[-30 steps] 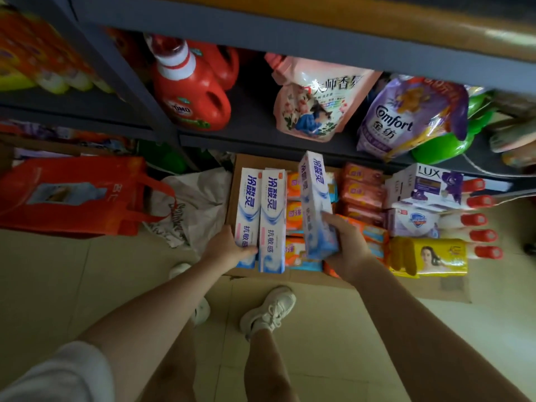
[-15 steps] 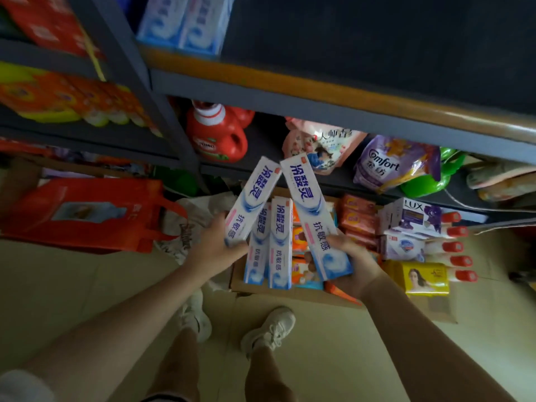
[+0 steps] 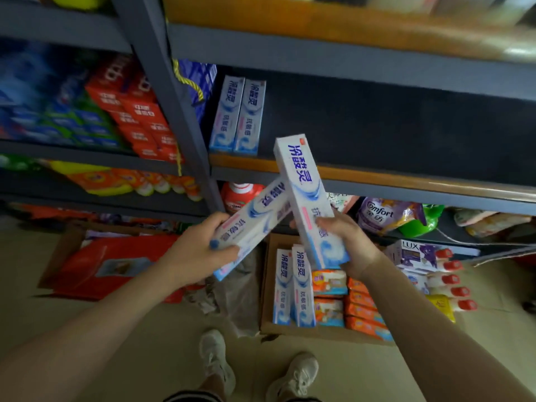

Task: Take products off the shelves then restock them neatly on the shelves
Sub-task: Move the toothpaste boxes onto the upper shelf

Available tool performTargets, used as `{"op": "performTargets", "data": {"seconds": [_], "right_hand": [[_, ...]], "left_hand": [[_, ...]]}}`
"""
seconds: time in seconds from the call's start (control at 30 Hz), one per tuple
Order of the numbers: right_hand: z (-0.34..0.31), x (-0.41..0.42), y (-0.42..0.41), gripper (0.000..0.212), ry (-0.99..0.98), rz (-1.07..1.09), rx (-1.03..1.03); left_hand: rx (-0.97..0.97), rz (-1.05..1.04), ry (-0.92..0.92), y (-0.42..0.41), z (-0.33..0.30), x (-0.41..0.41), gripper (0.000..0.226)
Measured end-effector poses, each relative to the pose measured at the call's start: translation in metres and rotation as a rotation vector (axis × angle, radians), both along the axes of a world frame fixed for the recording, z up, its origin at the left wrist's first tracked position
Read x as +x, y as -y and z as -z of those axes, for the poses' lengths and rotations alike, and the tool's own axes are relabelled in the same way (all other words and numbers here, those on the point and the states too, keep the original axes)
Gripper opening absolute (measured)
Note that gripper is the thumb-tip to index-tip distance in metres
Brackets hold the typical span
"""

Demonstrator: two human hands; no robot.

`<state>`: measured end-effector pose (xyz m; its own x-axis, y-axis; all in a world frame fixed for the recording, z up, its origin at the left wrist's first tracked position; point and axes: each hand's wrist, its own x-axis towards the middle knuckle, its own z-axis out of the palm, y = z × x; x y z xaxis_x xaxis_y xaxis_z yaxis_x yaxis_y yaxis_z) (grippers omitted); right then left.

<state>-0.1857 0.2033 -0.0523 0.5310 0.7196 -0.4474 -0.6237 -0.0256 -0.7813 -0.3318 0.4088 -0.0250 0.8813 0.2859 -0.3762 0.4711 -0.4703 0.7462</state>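
Note:
My left hand (image 3: 200,248) grips a white-and-blue toothpaste box (image 3: 255,219), tilted up to the right. My right hand (image 3: 348,242) grips a second toothpaste box (image 3: 307,192), held nearly upright, and it crosses over the first one. Both boxes are raised in front of the middle shelf (image 3: 377,178). Two more of these boxes (image 3: 237,114) stand side by side at that shelf's left end. Another two (image 3: 293,288) lie in the cardboard box (image 3: 319,333) on the floor below my hands.
The floor carton also holds orange and blue soap packs (image 3: 348,303). LUX boxes (image 3: 412,250) and red-capped tubes lie to its right. A grey upright post (image 3: 171,111) divides the shelves. Red toothpaste boxes (image 3: 136,111) fill the left bay. A red bag (image 3: 110,265) lies on the floor at left.
Both hands have lifted a toothpaste box each out of the floor carton and up toward the middle shelf. The view has tilted upward, showing that shelf.

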Motion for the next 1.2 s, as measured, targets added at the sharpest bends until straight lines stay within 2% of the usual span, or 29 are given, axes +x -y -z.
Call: {"op": "performTargets", "data": {"seconds": [0.03,0.1,0.17,0.2,0.3,0.53,0.63,0.7,0.77,0.9,1.0,1.1,1.2], "right_hand": [[-0.007,0.001,-0.004,0.064,0.012,0.029,-0.008],[-0.019,0.008,-0.014,0.042,0.067,0.112,-0.040],[-0.025,0.021,-0.028,0.021,0.134,0.216,-0.133],[-0.028,0.030,-0.035,0.017,0.179,0.255,-0.212],[-0.028,0.061,-0.055,0.025,0.243,0.339,-0.405],[-0.028,0.117,-0.088,0.018,0.302,0.361,-0.423],[-0.020,0.129,-0.098,0.018,0.443,0.245,-0.521],[-0.016,0.134,-0.104,0.011,0.494,0.208,-0.544],[-0.014,0.139,-0.110,0.006,0.525,0.209,-0.562],[-0.005,0.143,-0.121,0.022,0.655,0.136,-0.648],[0.002,0.142,-0.125,0.026,0.706,0.096,-0.696],[0.006,0.141,-0.128,0.029,0.756,0.083,-0.734],[0.005,0.140,-0.131,0.031,0.793,0.036,-0.760]], "left_hand": [[0.007,-0.025,0.004,-0.004,-0.004,0.002,0.042],[0.035,-0.076,0.022,-0.011,-0.010,0.010,0.034],[0.046,-0.125,0.075,-0.013,-0.015,0.024,0.034],[0.044,-0.149,0.109,-0.013,-0.017,0.032,0.035],[0.123,-0.198,0.189,-0.009,-0.022,0.066,0.043],[0.354,-0.243,0.281,-0.014,0.000,0.160,0.044],[0.600,-0.234,0.212,-0.019,0.019,0.190,0.049],[0.693,-0.181,0.173,-0.018,0.026,0.205,0.049],[0.660,-0.149,0.168,-0.018,0.026,0.218,0.049],[0.443,-0.034,0.189,-0.028,0.017,0.214,0.044],[0.330,0.092,0.156,-0.048,0.013,0.190,0.058],[0.391,0.263,0.099,-0.067,0.017,0.168,0.078],[0.474,0.282,0.174,-0.073,0.023,0.165,0.076]]}}
